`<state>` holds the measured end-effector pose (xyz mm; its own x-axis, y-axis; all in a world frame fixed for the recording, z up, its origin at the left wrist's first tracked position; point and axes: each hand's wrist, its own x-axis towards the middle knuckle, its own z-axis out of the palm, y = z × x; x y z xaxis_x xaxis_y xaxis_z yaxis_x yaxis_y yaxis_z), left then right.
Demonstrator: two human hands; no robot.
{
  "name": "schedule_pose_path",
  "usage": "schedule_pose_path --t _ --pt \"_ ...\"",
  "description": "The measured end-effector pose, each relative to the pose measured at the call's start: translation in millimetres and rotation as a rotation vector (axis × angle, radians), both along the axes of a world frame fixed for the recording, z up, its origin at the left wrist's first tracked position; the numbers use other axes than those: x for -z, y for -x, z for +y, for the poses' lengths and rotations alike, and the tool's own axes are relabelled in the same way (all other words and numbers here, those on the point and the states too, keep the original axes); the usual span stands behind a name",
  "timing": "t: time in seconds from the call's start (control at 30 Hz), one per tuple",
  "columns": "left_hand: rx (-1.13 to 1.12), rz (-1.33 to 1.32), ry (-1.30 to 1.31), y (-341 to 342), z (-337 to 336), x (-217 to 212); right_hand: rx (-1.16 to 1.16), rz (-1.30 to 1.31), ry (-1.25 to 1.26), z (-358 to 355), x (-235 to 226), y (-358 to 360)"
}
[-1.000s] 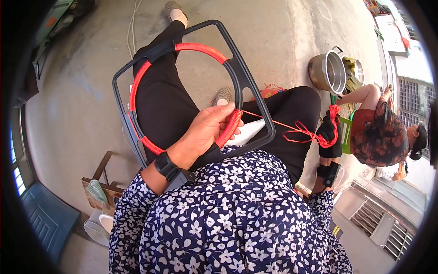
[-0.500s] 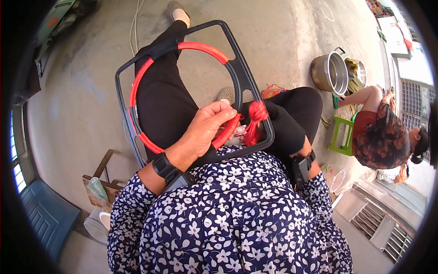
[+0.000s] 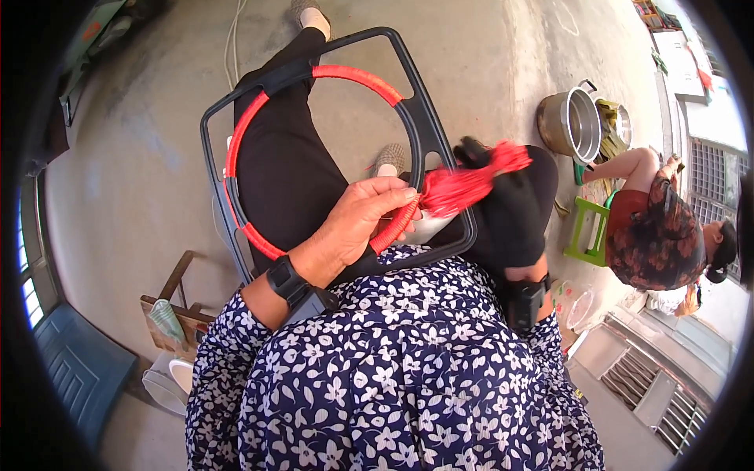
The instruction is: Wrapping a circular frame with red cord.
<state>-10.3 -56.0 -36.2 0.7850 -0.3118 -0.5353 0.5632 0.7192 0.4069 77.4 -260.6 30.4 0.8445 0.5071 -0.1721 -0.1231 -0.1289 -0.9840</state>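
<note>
A black rectangular frame [image 3: 408, 66] with a round inner ring lies tilted across my lap. Red cord [image 3: 360, 77] is wrapped tightly around several stretches of the ring. My left hand [image 3: 355, 222] is bare and closed, its thumb and fingers pinching the ring at the wrapped part nearest my right side. A loose red cord bundle [image 3: 463, 188] runs from that spot toward my right hand [image 3: 514, 208], which wears a black glove. The glove is closed about the bundle outside the frame's right side; motion blur and the dark glove hide its exact finger positions.
On the right sits another person [image 3: 656, 228] by a green stool [image 3: 585, 231] and a large metal pot [image 3: 559, 125]. A small wooden stool [image 3: 196, 323] and a blue chair [image 3: 82, 369] stand at the left. White cable [image 3: 233, 47] lies on the floor ahead.
My right hand has moved up and to the right, drawing the red bundle out past the frame's side. My left hand keeps its pinch; the frame has shifted slightly.
</note>
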Motion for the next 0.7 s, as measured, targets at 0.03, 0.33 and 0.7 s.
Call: schedule_pose_path --t 0.03,0.33,0.7 --pt "0.011 -0.011 0.000 -1.8 -0.8 -0.9 0.370 0.526 -0.482 -4.3 -1.6 -1.2" --pt "-0.023 0.022 0.000 2.4 -2.9 5.0 0.227 0.035 -0.359 -165.1 30.7 -63.2" --pt "-0.064 -0.025 -0.152 3.6 -4.1 -1.1 -0.070 -0.187 0.235 21.4 -2.6 -71.5"
